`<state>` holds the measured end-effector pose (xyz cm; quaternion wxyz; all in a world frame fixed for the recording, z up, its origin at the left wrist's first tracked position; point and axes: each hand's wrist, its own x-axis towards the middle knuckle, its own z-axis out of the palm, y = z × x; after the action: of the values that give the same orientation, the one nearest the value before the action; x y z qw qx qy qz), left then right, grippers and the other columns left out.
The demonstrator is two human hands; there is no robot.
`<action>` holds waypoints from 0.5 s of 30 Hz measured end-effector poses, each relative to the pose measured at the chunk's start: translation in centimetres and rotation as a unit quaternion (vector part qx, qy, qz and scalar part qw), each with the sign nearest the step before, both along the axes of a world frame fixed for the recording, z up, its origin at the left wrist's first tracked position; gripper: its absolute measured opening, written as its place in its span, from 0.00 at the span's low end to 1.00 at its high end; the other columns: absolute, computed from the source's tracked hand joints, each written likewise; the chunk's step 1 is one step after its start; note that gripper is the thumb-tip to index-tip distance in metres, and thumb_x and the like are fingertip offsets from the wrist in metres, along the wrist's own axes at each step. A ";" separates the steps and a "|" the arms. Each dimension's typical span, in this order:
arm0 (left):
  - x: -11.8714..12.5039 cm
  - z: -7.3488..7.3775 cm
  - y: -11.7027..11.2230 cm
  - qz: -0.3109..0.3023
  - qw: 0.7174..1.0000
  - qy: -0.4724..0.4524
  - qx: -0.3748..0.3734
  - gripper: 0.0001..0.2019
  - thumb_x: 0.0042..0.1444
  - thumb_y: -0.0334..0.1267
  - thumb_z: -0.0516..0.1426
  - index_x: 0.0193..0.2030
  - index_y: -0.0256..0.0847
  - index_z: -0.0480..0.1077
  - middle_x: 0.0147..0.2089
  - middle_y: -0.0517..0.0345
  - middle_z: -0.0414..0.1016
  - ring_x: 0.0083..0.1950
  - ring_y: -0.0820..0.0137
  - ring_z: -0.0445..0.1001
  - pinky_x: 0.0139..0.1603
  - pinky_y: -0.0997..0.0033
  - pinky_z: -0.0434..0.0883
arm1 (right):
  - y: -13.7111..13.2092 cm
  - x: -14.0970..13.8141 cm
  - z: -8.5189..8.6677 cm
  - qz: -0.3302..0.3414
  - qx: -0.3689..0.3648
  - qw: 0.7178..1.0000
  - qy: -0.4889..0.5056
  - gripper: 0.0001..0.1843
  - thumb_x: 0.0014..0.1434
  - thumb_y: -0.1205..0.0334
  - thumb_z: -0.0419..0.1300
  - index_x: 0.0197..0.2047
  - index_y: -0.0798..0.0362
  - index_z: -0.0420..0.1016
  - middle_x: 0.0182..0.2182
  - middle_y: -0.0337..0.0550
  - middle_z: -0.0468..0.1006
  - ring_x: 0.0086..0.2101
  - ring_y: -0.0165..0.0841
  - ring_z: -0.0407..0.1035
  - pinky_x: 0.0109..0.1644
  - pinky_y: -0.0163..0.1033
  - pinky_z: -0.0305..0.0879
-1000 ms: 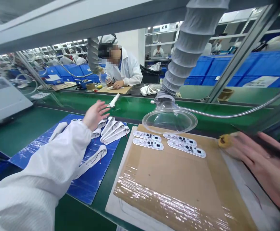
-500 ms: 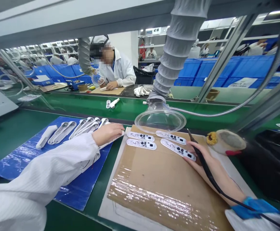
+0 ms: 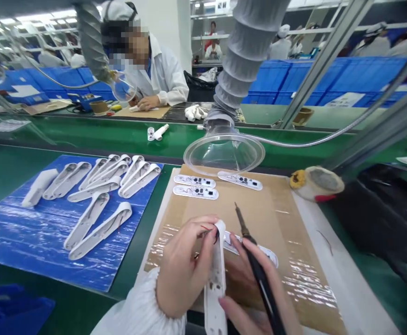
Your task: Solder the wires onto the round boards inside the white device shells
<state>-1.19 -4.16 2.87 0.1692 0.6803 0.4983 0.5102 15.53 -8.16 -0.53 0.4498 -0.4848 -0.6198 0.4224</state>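
My left hand (image 3: 184, 267) is closed on a white plastic housing shell (image 3: 216, 295), held upright near the front of the cardboard. Thin red wires show at its upper end by my fingertips. In my right hand (image 3: 276, 288) is a soldering iron (image 3: 257, 270), its bare tip pointing up and away. The right thumb is against the lower part of the shell. Behind the shell is a white panel with a circuit board (image 3: 269, 255), partly hidden by my right fingers. Another board panel (image 3: 195, 192) lies farther back with two more.
A blue mat (image 3: 22, 232) on the left bears several white shells. Above the cardboard (image 3: 304, 218) hangs a clear fume hood (image 3: 224, 153) on a grey hose. A round pot with yellow sponge (image 3: 320, 183) stands right. A co-worker (image 3: 165, 70) sits opposite.
My left hand has come from the blue mat to the cardboard with a shell. My right hand has moved nearer with the soldering iron, and one board panel lies closer. The view has shifted.
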 end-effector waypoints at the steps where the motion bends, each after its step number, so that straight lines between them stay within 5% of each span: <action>1: 0.5 -0.2 0.0 0.003 0.999 -0.024 -0.022 0.10 0.64 0.27 0.54 0.46 0.45 0.70 0.49 0.57 0.79 0.54 0.71 0.77 0.53 0.73 0.76 | -0.4 -0.8 -0.1 -0.017 -0.032 0.999 0.026 0.35 0.60 0.58 0.64 0.67 0.37 0.55 0.60 0.48 0.71 0.47 0.45 0.77 0.44 0.43 0.82; 7: 1.1 -0.6 0.7 -0.005 0.996 -0.057 -0.065 0.09 0.66 0.31 0.54 0.47 0.47 0.73 0.49 0.58 0.79 0.54 0.69 0.77 0.51 0.73 0.75 | -0.6 -2.3 -0.5 -0.073 -0.051 0.993 0.072 0.26 0.65 0.57 0.58 0.65 0.40 0.60 0.63 0.51 0.67 0.41 0.40 0.80 0.38 0.39 0.82; 15: 0.1 -0.6 1.8 -0.012 0.999 0.024 -0.021 0.12 0.65 0.27 0.54 0.49 0.45 0.74 0.47 0.59 0.81 0.49 0.71 0.79 0.52 0.75 0.73 | 0.2 -0.5 -0.5 -0.071 -0.015 0.997 -0.021 0.24 0.66 0.58 0.56 0.64 0.39 0.60 0.58 0.48 0.74 0.35 0.35 0.79 0.38 0.37 0.81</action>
<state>-1.09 -2.34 2.29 0.1774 0.6944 0.5044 0.4816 15.05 -7.94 -1.08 0.4582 -0.5432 -0.5864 0.3887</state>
